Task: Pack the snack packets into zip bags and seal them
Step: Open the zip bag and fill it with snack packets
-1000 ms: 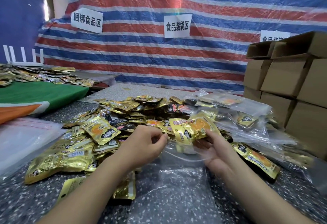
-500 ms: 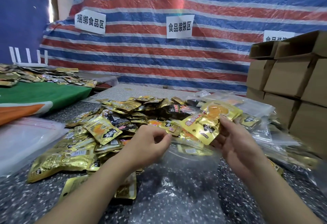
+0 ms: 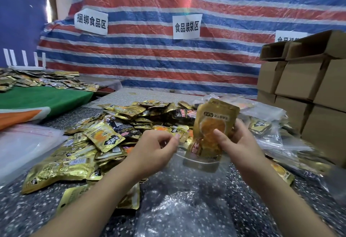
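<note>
Right hand [image 3: 241, 141] grips upright gold snack packets [image 3: 211, 130], lower edge in the clear zip bag [image 3: 189, 186] mouth. Left hand [image 3: 159, 147] pinches the bag rim at 9 o'clock. Packet pile [image 3: 104, 134] crowds 10 o'clock; boxes [image 3: 307, 87] at 2; speckled counter [image 3: 18, 216] bare near 7

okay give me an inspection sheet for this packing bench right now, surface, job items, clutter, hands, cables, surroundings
Surface: speckled dark table, largely covered.
Job's things: gold packets held upright, lower ends in the mouth of a clear zip bag; loose packet pile behind and left.
Clutter: stack of clear bags at left; filled bags at right.
Hands: left hand pinches the bag's rim; right hand grips the packets.
Cables: nothing seen.
Surroundings: striped tarp with paper signs; cardboard boxes at right; second table with green cloth and more packets at left.
</note>
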`<state>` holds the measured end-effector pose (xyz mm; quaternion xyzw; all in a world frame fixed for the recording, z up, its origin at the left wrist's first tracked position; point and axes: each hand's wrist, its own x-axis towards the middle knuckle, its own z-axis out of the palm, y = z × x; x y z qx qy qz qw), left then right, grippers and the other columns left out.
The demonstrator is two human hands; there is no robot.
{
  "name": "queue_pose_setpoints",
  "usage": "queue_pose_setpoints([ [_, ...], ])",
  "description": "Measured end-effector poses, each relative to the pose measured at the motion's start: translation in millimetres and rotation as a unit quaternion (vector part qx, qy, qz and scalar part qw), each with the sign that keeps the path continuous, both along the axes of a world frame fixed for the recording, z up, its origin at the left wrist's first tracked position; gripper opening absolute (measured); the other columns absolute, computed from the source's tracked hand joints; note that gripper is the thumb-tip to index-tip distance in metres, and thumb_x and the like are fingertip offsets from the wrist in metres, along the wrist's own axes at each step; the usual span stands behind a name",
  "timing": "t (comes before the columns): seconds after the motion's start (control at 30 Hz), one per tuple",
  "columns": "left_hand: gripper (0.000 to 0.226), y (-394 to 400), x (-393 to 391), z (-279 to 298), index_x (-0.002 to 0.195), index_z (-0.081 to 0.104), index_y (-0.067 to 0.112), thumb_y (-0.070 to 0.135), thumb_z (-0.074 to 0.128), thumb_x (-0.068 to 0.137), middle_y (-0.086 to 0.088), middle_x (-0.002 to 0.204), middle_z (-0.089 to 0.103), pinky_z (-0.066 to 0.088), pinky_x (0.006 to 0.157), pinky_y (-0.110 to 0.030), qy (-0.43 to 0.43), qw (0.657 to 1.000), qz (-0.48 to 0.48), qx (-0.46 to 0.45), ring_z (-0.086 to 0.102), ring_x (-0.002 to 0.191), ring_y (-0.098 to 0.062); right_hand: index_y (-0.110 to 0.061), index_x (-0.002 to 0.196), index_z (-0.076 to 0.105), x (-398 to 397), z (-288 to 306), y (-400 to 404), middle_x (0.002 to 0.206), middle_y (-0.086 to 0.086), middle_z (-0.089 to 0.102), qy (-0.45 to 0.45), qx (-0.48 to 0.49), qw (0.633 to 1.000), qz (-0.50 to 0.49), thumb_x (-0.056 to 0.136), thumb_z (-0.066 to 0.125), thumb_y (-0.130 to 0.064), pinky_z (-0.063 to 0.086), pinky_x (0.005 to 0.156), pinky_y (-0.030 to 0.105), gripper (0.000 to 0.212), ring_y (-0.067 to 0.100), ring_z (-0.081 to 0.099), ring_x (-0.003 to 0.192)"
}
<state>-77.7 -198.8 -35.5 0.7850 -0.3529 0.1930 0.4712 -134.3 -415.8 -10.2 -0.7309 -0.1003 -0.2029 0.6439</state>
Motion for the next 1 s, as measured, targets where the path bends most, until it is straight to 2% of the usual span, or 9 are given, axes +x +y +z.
queue_pose_setpoints([
  [0.1, 0.052, -1, -1, 2, 0.059, 0.055, -0.001, 0.032, 0.051, 0.1, -0.012, 0.051, 0.048, 0.03, 0.048, -0.029, -0.023, 0.999, 0.009, -0.024, 0.038, 0.047, -0.01, -0.031, 0.117, 0.057, -4, 0, -2, 0.108, -0.004, 0.074, 0.001, -0.066, 0.997, 0.038, 0.081, 0.065, -0.033, 0.059, 0.081, 0.037, 0.037, 0.016, 0.072, 0.1],
  [0.2, 0.061, -2, -3, 4, 0.057, 0.051, -0.001, 0.042, 0.044, 0.1, -0.015, 0.051, 0.049, 0.035, 0.051, -0.038, -0.048, 0.997, 0.024, -0.051, 0.04, 0.046, -0.019, -0.033, 0.12, 0.058, -8, 1, -1, 0.111, -0.006, 0.073, 0.0, -0.153, 0.987, 0.056, 0.085, 0.065, -0.033, 0.058, 0.086, 0.041, 0.036, 0.014, 0.07, 0.103],
  [0.27, 0.06, -4, -4, 4, 0.058, 0.05, -0.002, 0.039, 0.042, 0.1, -0.016, 0.052, 0.05, 0.036, 0.052, -0.04, -0.059, 0.995, 0.028, -0.069, 0.044, 0.048, -0.027, -0.033, 0.123, 0.058, -11, 2, 0, 0.114, -0.007, 0.072, 0.004, -0.196, 0.978, 0.069, 0.091, 0.066, -0.025, 0.058, 0.088, 0.043, 0.034, 0.013, 0.068, 0.107],
  [0.47, 0.059, -13, -8, 1, 0.057, 0.047, -0.001, 0.038, 0.036, 0.101, -0.016, 0.053, 0.05, 0.035, 0.051, -0.038, -0.063, 0.991, 0.041, -0.109, 0.046, 0.05, -0.026, -0.027, 0.122, 0.062, -15, 10, -2, 0.111, -0.002, 0.072, 0.027, -0.253, 0.963, 0.085, 0.097, 0.063, -0.013, 0.057, 0.088, 0.05, 0.028, 0.018, 0.069, 0.103],
  [0.6, 0.056, -14, -8, 1, 0.055, 0.048, 0.001, 0.033, 0.039, 0.101, -0.011, 0.05, 0.047, 0.033, 0.05, -0.036, -0.083, 0.99, 0.039, -0.105, 0.042, 0.047, -0.022, -0.031, 0.12, 0.062, -20, 14, 0, 0.107, -0.005, 0.073, 0.048, -0.312, 0.941, 0.122, 0.097, 0.063, -0.018, 0.059, 0.085, 0.044, 0.026, 0.014, 0.071, 0.098],
  [0.77, 0.052, -14, -8, 0, 0.051, 0.041, 0.016, 0.029, 0.042, 0.101, 0.006, 0.045, 0.038, 0.024, 0.046, -0.02, -0.108, 0.988, 0.05, -0.095, 0.036, 0.043, -0.01, -0.032, 0.114, 0.062, -22, 18, -2, 0.105, -0.008, 0.072, 0.052, -0.343, 0.927, 0.146, 0.096, 0.063, -0.025, 0.059, 0.084, 0.041, 0.02, 0.011, 0.07, 0.097],
  [0.9, 0.053, -15, -9, -2, 0.047, 0.043, 0.018, 0.03, 0.052, 0.097, 0.009, 0.042, 0.037, 0.025, 0.045, -0.018, -0.119, 0.985, 0.061, -0.111, 0.035, 0.04, -0.009, -0.043, 0.111, 0.062, -23, 21, -2, 0.105, -0.009, 0.072, 0.064, -0.341, 0.923, 0.166, 0.088, 0.061, -0.036, 0.058, 0.085, 0.042, 0.025, 0.012, 0.069, 0.098],
  [1.0, 0.054, -15, -10, -2, 0.045, 0.046, 0.013, 0.036, 0.062, 0.091, 0.002, 0.041, 0.042, 0.029, 0.046, -0.019, -0.095, 0.983, 0.071, -0.137, 0.038, 0.041, -0.009, -0.034, 0.112, 0.063, -22, 22, 0, 0.104, -0.005, 0.071, 0.072, -0.346, 0.922, 0.16, 0.087, 0.061, -0.036, 0.057, 0.086, 0.048, 0.025, 0.016, 0.069, 0.098],
])
